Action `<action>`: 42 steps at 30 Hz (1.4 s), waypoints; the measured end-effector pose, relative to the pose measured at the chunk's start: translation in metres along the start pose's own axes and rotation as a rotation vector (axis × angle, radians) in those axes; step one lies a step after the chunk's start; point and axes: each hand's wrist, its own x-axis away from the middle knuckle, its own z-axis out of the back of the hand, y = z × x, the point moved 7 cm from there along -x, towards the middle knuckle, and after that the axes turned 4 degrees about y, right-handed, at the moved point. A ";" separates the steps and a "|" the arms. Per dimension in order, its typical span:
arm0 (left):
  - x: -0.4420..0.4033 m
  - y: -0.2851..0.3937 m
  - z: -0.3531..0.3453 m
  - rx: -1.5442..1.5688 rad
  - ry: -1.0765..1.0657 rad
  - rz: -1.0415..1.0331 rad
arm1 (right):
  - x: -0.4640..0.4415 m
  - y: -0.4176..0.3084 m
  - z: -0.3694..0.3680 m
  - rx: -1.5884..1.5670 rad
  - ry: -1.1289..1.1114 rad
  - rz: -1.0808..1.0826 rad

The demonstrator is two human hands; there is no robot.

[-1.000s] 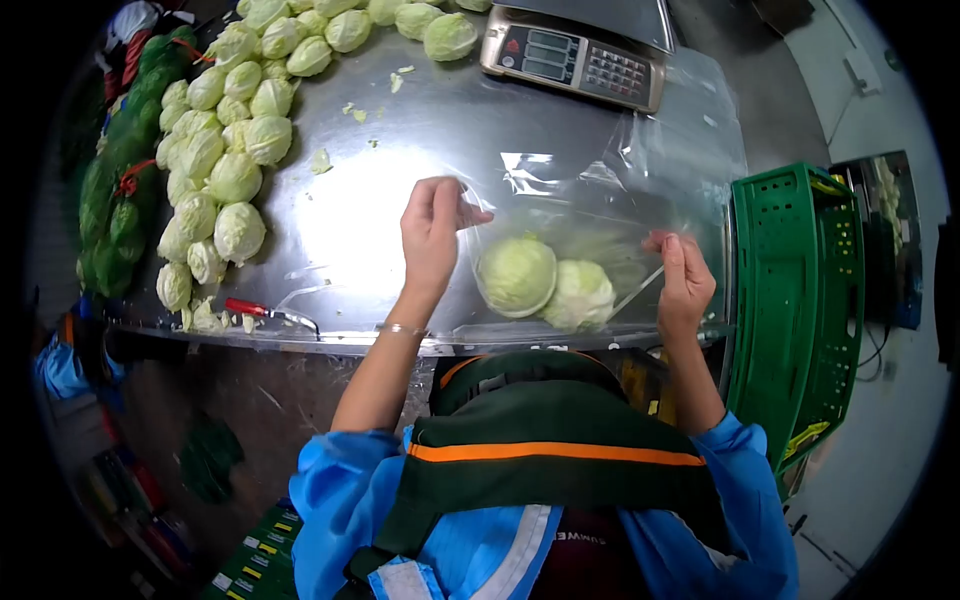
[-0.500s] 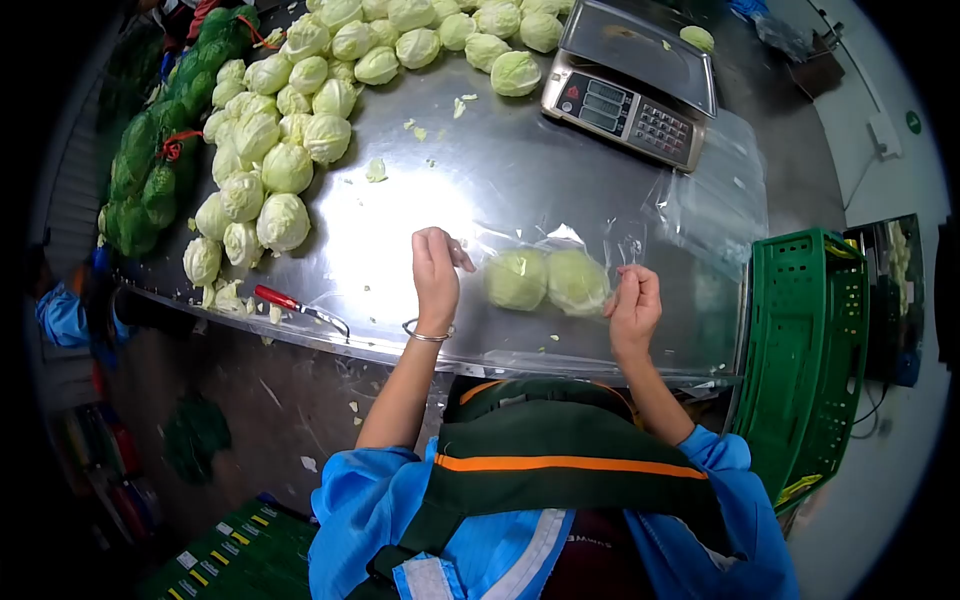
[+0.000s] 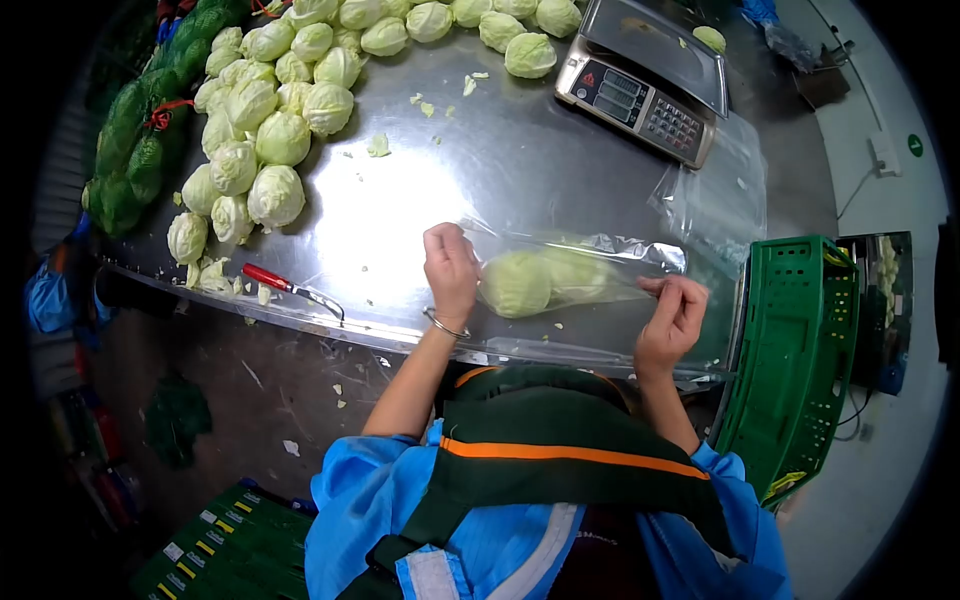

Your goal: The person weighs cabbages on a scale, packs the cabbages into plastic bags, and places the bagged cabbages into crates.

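Note:
Two pale green cabbages lie side by side inside a clear plastic bag (image 3: 620,262) on the metal table. The left cabbage (image 3: 516,284) shows plainly, while the right cabbage (image 3: 578,275) is partly veiled by the film. My left hand (image 3: 452,270), with a bangle at the wrist, is closed on the bag's left end, close to the left cabbage. At the other end, my right hand (image 3: 675,318) pinches the bag's right edge, and the film is stretched between both hands.
Many cabbages (image 3: 283,138) are heaped at the back left beside green net sacks (image 3: 130,150). A red-handled knife (image 3: 290,288) lies near the front edge. A scale (image 3: 640,100), spare plastic bags (image 3: 715,190) and a green crate (image 3: 790,340) are on the right.
My right hand has moved right and slightly down, drawing the bag out long and taut over the cabbages. My left hand has shifted a little right.

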 end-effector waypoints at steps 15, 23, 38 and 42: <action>0.010 -0.009 0.031 -0.214 0.073 -0.065 | 0.017 0.006 -0.037 0.056 -0.263 -0.243; 0.016 -0.018 0.052 -0.261 0.203 -0.020 | 0.023 -0.007 -0.028 0.204 -0.258 0.333; 0.031 -0.008 0.053 -0.174 0.160 -0.095 | 0.008 -0.057 -0.038 0.113 -0.387 0.207; 0.025 -0.012 0.054 -0.180 0.219 -0.121 | 0.011 -0.064 -0.038 -0.022 -0.437 0.355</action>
